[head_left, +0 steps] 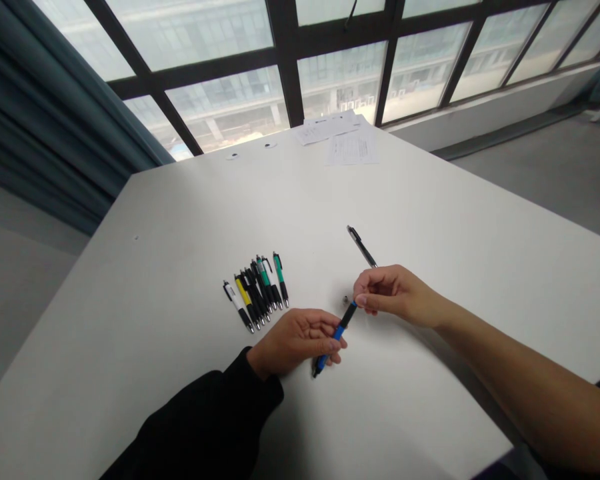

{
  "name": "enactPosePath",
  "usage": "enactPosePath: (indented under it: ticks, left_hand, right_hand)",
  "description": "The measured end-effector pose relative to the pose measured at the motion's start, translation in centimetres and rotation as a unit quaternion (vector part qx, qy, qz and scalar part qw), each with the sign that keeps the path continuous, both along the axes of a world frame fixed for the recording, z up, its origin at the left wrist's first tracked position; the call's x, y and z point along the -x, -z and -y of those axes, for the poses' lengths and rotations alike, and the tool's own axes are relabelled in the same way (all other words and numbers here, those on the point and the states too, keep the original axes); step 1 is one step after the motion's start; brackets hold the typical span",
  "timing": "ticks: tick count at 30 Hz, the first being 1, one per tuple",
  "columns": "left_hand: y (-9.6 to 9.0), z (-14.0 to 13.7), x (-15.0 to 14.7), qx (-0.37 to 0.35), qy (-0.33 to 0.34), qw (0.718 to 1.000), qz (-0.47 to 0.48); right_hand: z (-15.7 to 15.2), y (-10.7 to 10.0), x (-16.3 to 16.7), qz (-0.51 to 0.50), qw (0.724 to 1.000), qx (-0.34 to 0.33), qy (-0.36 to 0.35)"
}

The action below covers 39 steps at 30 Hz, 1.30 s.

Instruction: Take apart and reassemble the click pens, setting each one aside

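Observation:
My left hand [303, 340] holds a blue pen [338, 333] with a black grip between thumb and fingers. The pen slants, its clip end low and towards me, its grip end up to the right. At that upper end the thumb and fingertips of my right hand [393, 293] are pinched together. Whether they hold a separate small part there is hidden by the fingers. A small metallic piece, likely a pen tip [346, 300], lies just left of my right fingertips. Beyond my right hand a dark pen [362, 246] lies on the table, its near end by my knuckles.
A group of several pens [257, 290], white, yellow, black and green, lies side by side left of my hands. Printed papers [353, 145] rest at the white table's [190, 220] far edge, by the windows. A blue curtain [55, 100] hangs at the left.

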<state>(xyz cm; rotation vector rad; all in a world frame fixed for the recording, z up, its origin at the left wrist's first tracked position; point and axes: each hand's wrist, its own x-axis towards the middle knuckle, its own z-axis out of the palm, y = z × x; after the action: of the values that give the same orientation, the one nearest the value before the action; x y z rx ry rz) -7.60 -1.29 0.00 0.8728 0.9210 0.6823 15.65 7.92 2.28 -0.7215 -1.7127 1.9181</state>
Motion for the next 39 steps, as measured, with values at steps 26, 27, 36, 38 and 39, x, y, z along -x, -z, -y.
enactPosePath:
  ticks: [26,27,36,38,39]
  left_hand:
    - [-0.2,-0.1,0.1,-0.027,0.005,1.0,0.001]
    - [-0.2,-0.1,0.1,-0.025,0.005,1.0,0.002]
    - [-0.3,-0.1,0.0,-0.023,0.004,1.0,0.003]
    - [-0.3,0.0,0.0,-0.023,0.006,1.0,0.0]
    - [-0.3,0.0,0.0,-0.024,0.006,1.0,-0.003]
  right_hand:
    - [-0.9,-0.5,-0.9,0.149,0.968,-0.2,0.009]
    - [-0.9,-0.6,-1.0,0.126,0.977,-0.17,0.018]
    - [-0.8,-0.2,-0.7,0.045,0.994,-0.082,0.049]
    - [-0.8,-0.2,-0.7,0.041,0.993,-0.084,0.071]
    - [-0.8,-0.3,-0.7,0.045,0.992,-0.088,0.077]
